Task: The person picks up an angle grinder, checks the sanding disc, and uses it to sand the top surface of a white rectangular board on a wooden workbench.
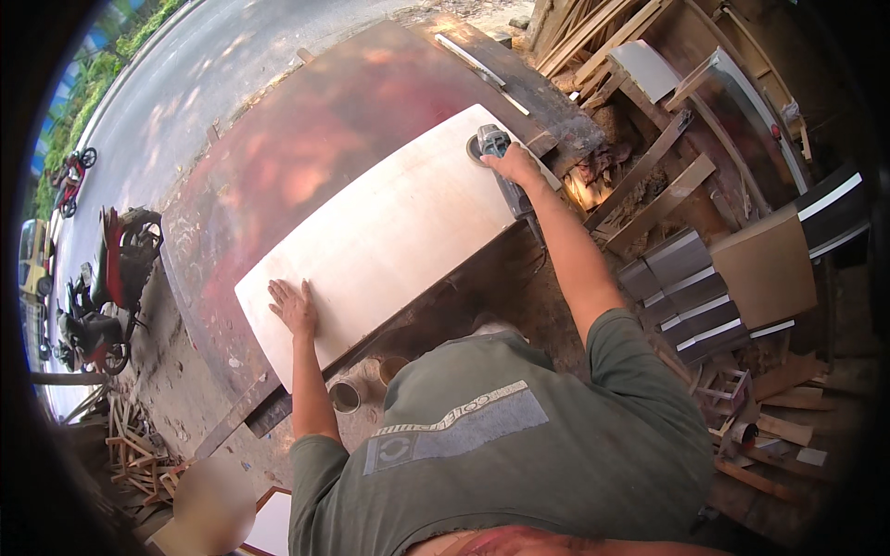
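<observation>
A long white board (pixel 389 232) lies slantwise in front of me, its far end up to the right. My left hand (pixel 295 309) rests flat on the near-left part of it, fingers spread, holding nothing. In my right hand (pixel 515 167) is an angle grinder (pixel 494 141), gripped near its head. The grinder's round disc (pixel 475 149) is at the board's surface by the far right end; whether it spins I cannot tell. The dark rear body of the tool hangs past the board's near edge. My palm hides part of the grinder.
A reddish, stained worktop (pixel 306 139) extends beyond the board, with thin white strips (pixel 477 67) on it. Scrap wood (pixel 649 167) and dark panels (pixel 686 287) are piled at right. Round cans (pixel 346 396) stand below the near edge. Motorcycles (pixel 116 269) and a person (pixel 215 505) are at left.
</observation>
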{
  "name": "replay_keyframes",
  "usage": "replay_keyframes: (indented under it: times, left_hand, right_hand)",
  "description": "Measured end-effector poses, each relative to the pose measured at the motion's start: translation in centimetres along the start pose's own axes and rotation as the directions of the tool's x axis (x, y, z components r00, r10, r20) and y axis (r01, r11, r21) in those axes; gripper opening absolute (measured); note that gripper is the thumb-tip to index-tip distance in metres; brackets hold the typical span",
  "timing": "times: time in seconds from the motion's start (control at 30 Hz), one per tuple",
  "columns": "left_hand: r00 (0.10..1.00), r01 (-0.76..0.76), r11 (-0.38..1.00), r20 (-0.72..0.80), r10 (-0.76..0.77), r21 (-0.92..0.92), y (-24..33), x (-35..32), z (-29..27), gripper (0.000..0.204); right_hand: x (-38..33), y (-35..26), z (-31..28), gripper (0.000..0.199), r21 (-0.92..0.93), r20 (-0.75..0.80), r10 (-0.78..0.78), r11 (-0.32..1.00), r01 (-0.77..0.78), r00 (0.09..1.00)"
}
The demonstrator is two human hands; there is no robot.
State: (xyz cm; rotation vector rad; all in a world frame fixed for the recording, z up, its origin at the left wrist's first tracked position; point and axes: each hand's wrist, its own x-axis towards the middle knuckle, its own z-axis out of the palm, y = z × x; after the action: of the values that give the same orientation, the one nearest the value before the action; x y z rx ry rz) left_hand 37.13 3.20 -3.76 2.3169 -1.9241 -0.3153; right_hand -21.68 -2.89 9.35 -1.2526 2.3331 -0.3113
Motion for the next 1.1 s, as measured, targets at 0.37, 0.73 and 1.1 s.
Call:
replay_keyframes:
  times: [0.37,0.73,1.1]
  left_hand:
    - [0.997,-0.075,0.997,0.004,0.075,0.035,-6.4,-5.4,-1.6,0.078]
    - [0.900,0.363,0.915,-0.188,-0.393,-0.177,-24.4,-8.2,-10.9,0.094]
    - [0.946,-0.189,0.981,-0.277,0.169,-0.049,-24.9,-1.6,-5.4,0.072]
  right_hand:
    - [-8.2,-4.6,4.1,0.095,-0.074,0.103,-0.096,0.992,0.104,0.990]
    - [-25.2,-26.2,20.8,0.087,-0.018,0.513,-0.533,0.777,0.629,0.673]
    - [-36.1,-27.2,24.2,0.076,0.175,0.633,-0.684,0.582,0.794,0.362]
